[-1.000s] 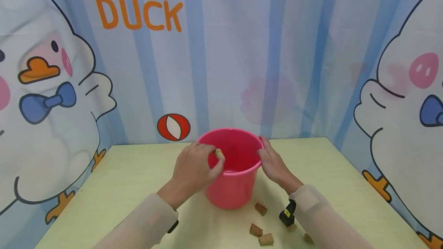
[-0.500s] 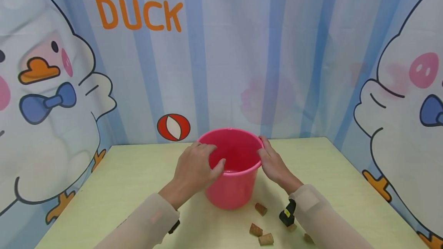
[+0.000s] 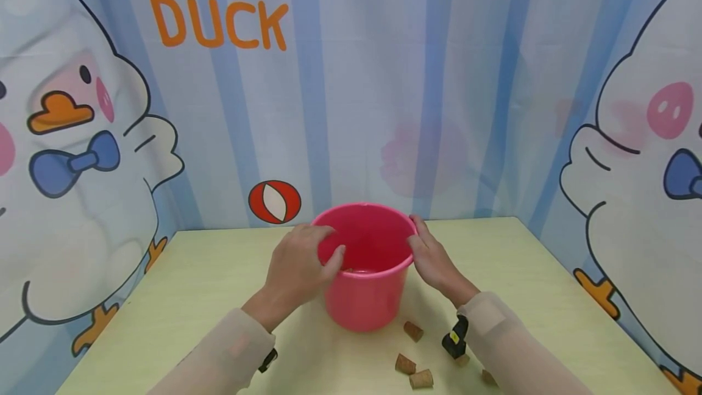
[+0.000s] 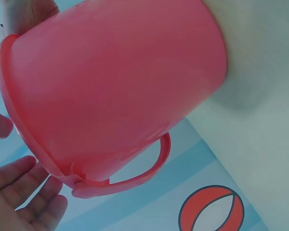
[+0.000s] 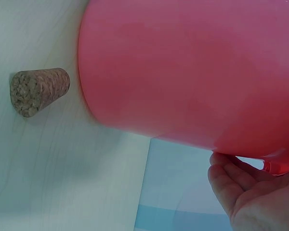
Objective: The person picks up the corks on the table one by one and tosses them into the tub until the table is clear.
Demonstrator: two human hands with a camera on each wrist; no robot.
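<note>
And here's the left hand (image 3: 296,267), fingers loosely parted at the bucket (image 3: 363,303) rim! Right hand (image 3: 437,262) grips the other side, bucket upright on the tabletop (image 3: 219,273), corks (image 3: 421,379) scattered in front.

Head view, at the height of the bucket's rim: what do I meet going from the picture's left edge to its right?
Left-edge bird print, left hand, pink bucket, right hand, right-edge bird print.
</note>
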